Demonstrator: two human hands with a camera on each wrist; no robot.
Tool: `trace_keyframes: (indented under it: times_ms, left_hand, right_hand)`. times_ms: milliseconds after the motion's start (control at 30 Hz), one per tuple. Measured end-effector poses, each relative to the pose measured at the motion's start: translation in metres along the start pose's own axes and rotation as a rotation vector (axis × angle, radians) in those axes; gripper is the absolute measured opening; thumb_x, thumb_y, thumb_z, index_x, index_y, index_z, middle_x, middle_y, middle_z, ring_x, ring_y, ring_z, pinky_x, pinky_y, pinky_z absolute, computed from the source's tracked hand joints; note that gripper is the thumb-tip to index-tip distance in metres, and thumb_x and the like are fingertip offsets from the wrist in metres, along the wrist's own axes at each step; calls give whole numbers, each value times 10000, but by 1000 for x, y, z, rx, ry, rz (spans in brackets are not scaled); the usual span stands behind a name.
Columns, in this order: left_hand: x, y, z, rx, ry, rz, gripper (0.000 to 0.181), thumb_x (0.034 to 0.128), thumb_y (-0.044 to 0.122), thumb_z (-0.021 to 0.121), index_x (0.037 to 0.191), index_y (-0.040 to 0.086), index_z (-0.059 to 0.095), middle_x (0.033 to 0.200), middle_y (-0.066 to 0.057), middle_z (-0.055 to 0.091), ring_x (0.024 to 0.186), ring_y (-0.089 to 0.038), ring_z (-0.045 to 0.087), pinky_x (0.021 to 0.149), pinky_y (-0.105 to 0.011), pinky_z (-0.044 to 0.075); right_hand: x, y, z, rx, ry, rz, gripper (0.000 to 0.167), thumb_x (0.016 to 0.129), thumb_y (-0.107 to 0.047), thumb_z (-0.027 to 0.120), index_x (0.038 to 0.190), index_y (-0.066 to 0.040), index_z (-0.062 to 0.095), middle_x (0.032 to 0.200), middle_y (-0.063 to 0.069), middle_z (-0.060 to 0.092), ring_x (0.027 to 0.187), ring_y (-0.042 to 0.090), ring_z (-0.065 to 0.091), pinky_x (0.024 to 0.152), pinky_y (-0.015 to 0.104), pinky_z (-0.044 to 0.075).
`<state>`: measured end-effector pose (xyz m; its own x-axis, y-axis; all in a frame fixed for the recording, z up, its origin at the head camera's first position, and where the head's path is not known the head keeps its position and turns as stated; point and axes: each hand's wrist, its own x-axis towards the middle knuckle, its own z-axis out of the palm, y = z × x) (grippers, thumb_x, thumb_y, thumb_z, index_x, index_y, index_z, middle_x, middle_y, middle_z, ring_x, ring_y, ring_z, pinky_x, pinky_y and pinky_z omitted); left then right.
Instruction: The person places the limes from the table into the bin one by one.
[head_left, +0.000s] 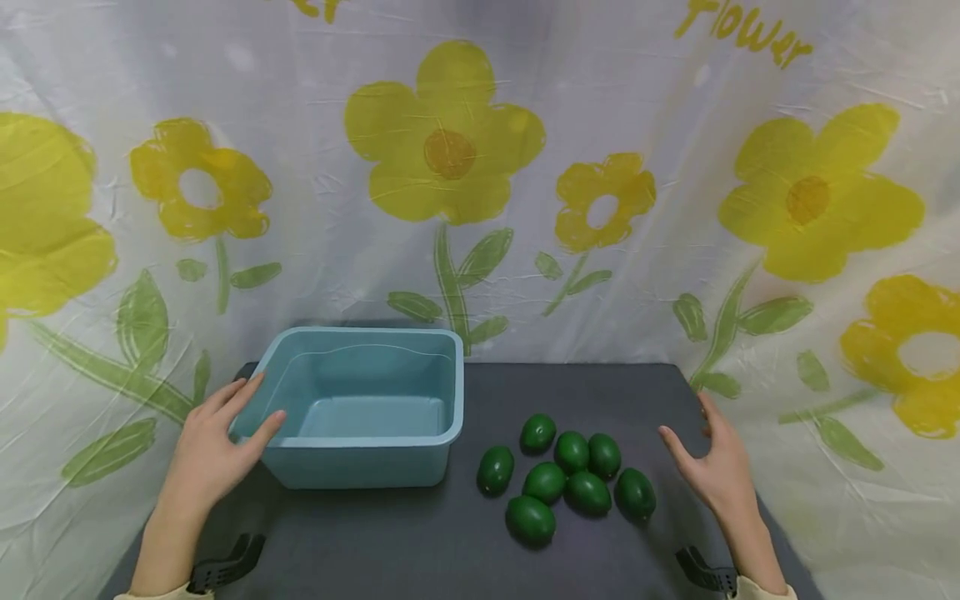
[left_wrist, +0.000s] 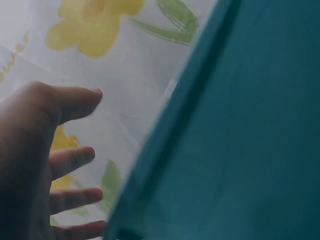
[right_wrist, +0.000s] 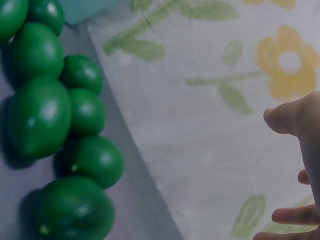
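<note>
Flanking the dark table (head_left: 375, 542), the left hand (head_left: 213, 437) and the right hand (head_left: 716, 467) are spread, thumbs well away from fingers, neither gripping anything. The left hand lies between 8 and 9 o'clock of a blue-green basin (head_left: 352, 465); its fingers overlap the rim in the head view, though whether they touch it cannot be told. Eight green fruits (head_left: 545, 482) form a loose cluster on the table, between 3 and 4 o'clock of the basin. The right hand hovers at 3 o'clock of the cluster, apart from it.

The step in hand appears to be a reach by both hands. If the basin is to be steadied, a thumb inside the wall with fingers outside should serve best, pressing lightly so that it does not slide. The fruits look smooth and rounded and would probably roll; the outlying one at 3 o'clock of the cluster suits the right hand, best taken from both sides without nudging its neighbours.

The basin, the one container in view, stands upright toward 10 o'clock on the table, its open top facing upward. Its inner floor is visible, and no fruit shows within it.
</note>
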<state>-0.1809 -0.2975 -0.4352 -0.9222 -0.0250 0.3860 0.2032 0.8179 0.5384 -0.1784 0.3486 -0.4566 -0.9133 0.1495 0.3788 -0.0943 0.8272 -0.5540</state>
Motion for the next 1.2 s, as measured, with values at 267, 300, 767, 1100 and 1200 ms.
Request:
trace_keyframes:
  times_ms: [267,300,767,1100,1200]
  left_hand:
    - [-8,-20,19,-71,-21,-9,691,1037,366,691,1624,98,445,1669,-329,296,1391,-716,308,1018,-858,242]
    - [-9,-22,21,-69,-25,-17,694,1039,378,686,1628,104,440,1680,-319,284,1399,-714,301,1019,-862,238]
    - [-20,-28,33,-81,15,-63,691,1035,377,697,1640,169,436,1729,-197,268,1528,-566,279,996,-834,313]
    - [-17,-27,31,-15,-46,-86,736,1055,462,646,1672,176,363,1742,-219,206,1526,-585,257,961,-844,324]
    - [-17,-27,32,-23,-32,-79,724,1057,446,648,1669,176,371,1742,-213,213,1522,-587,265,960,-843,324]
  right_hand:
    - [-20,21,10,-34,-59,85,884,1012,-452,706,1613,77,331,1483,406,482,1211,622,582,923,732,500]
    - [-23,23,11,-38,-80,106,892,1017,-465,694,1619,76,318,1495,405,471,1230,623,572,928,735,498]
    - [-63,55,39,-60,-306,377,1022,1005,-662,601,1633,69,261,1532,418,405,1316,611,495,1012,739,451]
    - [-86,58,67,-69,-238,364,936,983,-604,681,1578,61,397,1432,402,541,1284,579,543,1061,734,419]
    - [-88,58,71,-81,-197,336,882,966,-537,736,1546,62,450,1370,388,593,1249,560,564,1059,721,421]
